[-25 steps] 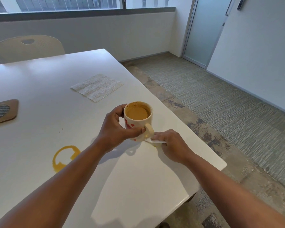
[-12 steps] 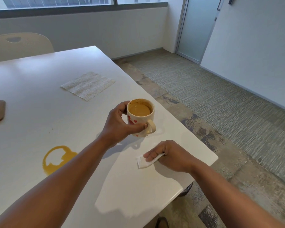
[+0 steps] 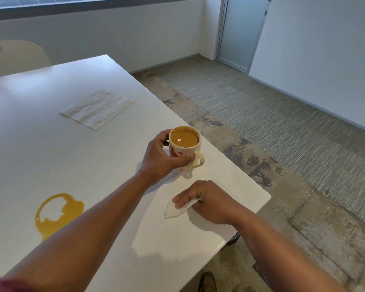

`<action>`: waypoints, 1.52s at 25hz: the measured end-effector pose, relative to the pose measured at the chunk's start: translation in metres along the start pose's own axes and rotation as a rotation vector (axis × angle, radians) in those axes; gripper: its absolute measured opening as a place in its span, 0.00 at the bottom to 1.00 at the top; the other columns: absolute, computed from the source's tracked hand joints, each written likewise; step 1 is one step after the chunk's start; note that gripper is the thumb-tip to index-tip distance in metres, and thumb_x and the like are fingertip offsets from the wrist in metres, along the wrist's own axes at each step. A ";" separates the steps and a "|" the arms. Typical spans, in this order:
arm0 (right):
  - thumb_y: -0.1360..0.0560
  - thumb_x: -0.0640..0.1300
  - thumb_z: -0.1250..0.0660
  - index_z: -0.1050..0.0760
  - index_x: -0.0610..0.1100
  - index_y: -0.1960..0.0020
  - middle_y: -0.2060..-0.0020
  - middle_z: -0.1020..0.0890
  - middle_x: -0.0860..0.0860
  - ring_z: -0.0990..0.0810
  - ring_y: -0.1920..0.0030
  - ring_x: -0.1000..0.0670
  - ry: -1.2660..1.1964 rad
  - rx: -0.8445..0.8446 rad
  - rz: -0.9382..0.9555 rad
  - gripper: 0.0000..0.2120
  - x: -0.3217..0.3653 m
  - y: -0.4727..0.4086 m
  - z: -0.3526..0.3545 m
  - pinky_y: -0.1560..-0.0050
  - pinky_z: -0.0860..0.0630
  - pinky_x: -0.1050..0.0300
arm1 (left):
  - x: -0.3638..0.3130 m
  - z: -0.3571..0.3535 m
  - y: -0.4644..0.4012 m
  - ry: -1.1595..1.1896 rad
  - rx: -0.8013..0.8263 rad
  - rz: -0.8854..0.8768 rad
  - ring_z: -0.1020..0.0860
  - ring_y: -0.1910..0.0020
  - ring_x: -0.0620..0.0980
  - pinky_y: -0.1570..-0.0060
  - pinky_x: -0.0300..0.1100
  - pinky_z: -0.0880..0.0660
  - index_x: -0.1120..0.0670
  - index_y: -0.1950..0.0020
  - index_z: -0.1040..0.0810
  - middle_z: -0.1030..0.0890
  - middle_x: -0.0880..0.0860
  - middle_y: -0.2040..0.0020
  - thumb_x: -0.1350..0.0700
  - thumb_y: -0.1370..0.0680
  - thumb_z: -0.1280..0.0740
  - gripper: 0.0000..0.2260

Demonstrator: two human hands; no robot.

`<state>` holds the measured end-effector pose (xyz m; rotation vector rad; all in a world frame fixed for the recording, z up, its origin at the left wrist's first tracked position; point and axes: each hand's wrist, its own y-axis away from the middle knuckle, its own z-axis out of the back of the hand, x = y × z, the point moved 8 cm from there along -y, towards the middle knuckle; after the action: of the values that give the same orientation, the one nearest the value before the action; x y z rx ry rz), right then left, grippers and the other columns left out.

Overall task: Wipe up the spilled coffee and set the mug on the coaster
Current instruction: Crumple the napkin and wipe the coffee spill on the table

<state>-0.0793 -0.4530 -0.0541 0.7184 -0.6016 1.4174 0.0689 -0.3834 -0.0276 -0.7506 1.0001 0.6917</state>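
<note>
A white mug (image 3: pixel 184 151) with red hearts, full of coffee, is held a little above the white table (image 3: pixel 51 144) near its right edge. My left hand (image 3: pixel 162 159) grips the mug's body, thumb by the handle. My right hand (image 3: pixel 202 199) presses a folded white tissue (image 3: pixel 175 209) onto the table in front of the mug, fingers curled over it. A ring-shaped coffee spill (image 3: pixel 58 213) lies at the left, partly hidden by my left forearm. The coaster is out of view.
An unfolded paper napkin (image 3: pixel 97 109) lies flat farther back on the table. A cream chair (image 3: pixel 15 57) stands behind the far edge. The table's right edge and near corner are close to my right hand; carpet floor lies beyond.
My right hand drew the tissue from under the mug back toward me. The mug stayed in my left hand. The view shifted right, and the coaster left the frame.
</note>
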 end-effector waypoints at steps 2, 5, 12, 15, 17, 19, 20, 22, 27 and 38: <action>0.25 0.29 0.32 0.13 0.50 0.45 0.42 0.15 0.57 0.23 0.47 0.67 -0.001 0.006 -0.005 0.20 0.001 0.000 0.000 0.44 0.32 0.78 | 0.004 -0.003 -0.003 -0.005 -0.007 0.010 0.21 0.39 0.48 0.43 0.46 0.19 0.45 0.32 0.24 0.19 0.43 0.38 0.38 0.37 0.18 0.37; 0.25 0.29 0.32 0.13 0.50 0.45 0.42 0.15 0.57 0.25 0.51 0.72 -0.014 0.016 -0.014 0.20 0.000 0.000 0.000 0.46 0.32 0.79 | 0.010 -0.005 -0.005 -0.023 -0.016 0.028 0.21 0.39 0.46 0.42 0.48 0.19 0.43 0.32 0.25 0.19 0.40 0.39 0.37 0.38 0.17 0.37; 0.26 0.29 0.32 0.13 0.51 0.46 0.43 0.14 0.58 0.20 0.43 0.64 -0.057 0.035 -0.026 0.20 -0.002 -0.002 -0.002 0.42 0.28 0.73 | 0.009 -0.004 -0.001 -0.057 -0.028 0.015 0.22 0.39 0.44 0.42 0.47 0.20 0.40 0.34 0.26 0.20 0.36 0.40 0.36 0.38 0.18 0.35; 0.26 0.29 0.32 0.13 0.52 0.46 0.44 0.14 0.60 0.21 0.44 0.66 -0.059 0.049 -0.047 0.21 -0.003 -0.003 -0.002 0.44 0.29 0.76 | 0.007 -0.003 0.002 -0.065 -0.027 0.000 0.22 0.39 0.46 0.42 0.50 0.20 0.44 0.33 0.25 0.19 0.42 0.39 0.38 0.37 0.18 0.36; 0.26 0.29 0.32 0.13 0.53 0.46 0.44 0.14 0.60 0.21 0.44 0.65 -0.050 0.054 -0.061 0.21 -0.004 -0.004 -0.002 0.45 0.29 0.76 | 0.005 -0.004 0.002 -0.074 -0.009 -0.003 0.22 0.39 0.45 0.41 0.50 0.20 0.44 0.33 0.26 0.20 0.41 0.39 0.38 0.36 0.17 0.35; 0.26 0.30 0.32 0.14 0.53 0.45 0.44 0.14 0.60 0.21 0.46 0.64 -0.042 0.045 -0.084 0.21 -0.005 -0.005 -0.002 0.46 0.29 0.76 | 0.005 -0.004 0.003 -0.070 0.038 0.020 0.23 0.38 0.45 0.39 0.51 0.21 0.42 0.32 0.28 0.22 0.39 0.37 0.37 0.37 0.18 0.37; 0.26 0.29 0.32 0.14 0.53 0.45 0.44 0.14 0.60 0.21 0.47 0.64 -0.050 0.036 -0.101 0.22 -0.005 -0.006 -0.003 0.46 0.29 0.75 | 0.006 -0.004 0.004 -0.073 0.071 0.048 0.24 0.36 0.46 0.38 0.51 0.22 0.42 0.31 0.28 0.23 0.40 0.34 0.35 0.39 0.18 0.40; 0.26 0.28 0.35 0.13 0.53 0.45 0.44 0.14 0.59 0.20 0.44 0.61 -0.083 0.024 -0.125 0.23 -0.002 -0.008 -0.009 0.43 0.28 0.70 | 0.010 0.002 0.008 -0.124 0.121 0.122 0.28 0.34 0.47 0.38 0.49 0.23 0.44 0.25 0.31 0.29 0.45 0.26 0.29 0.45 0.21 0.51; 0.25 0.31 0.35 0.14 0.53 0.45 0.42 0.15 0.57 0.20 0.43 0.55 -0.103 -0.046 -0.101 0.21 0.026 -0.027 -0.044 0.43 0.27 0.68 | 0.004 0.063 0.025 -0.151 -0.080 0.152 0.26 0.40 0.42 0.53 0.31 0.29 0.45 0.24 0.32 0.33 0.43 0.26 0.19 0.41 0.31 0.52; 0.29 0.44 0.38 0.33 0.44 0.70 0.71 0.30 0.50 0.32 0.69 0.54 -0.156 -0.221 -0.054 0.12 0.102 -0.106 -0.082 0.66 0.35 0.55 | 0.056 0.282 0.107 -0.125 -0.611 0.261 0.20 0.61 0.43 0.67 0.26 0.34 0.59 0.53 0.23 0.17 0.54 0.52 0.38 0.17 0.37 0.24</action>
<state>0.0296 -0.3258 -0.0406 0.6673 -0.8406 1.2299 0.1387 -0.0858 -0.0062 -1.0978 0.7784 1.2869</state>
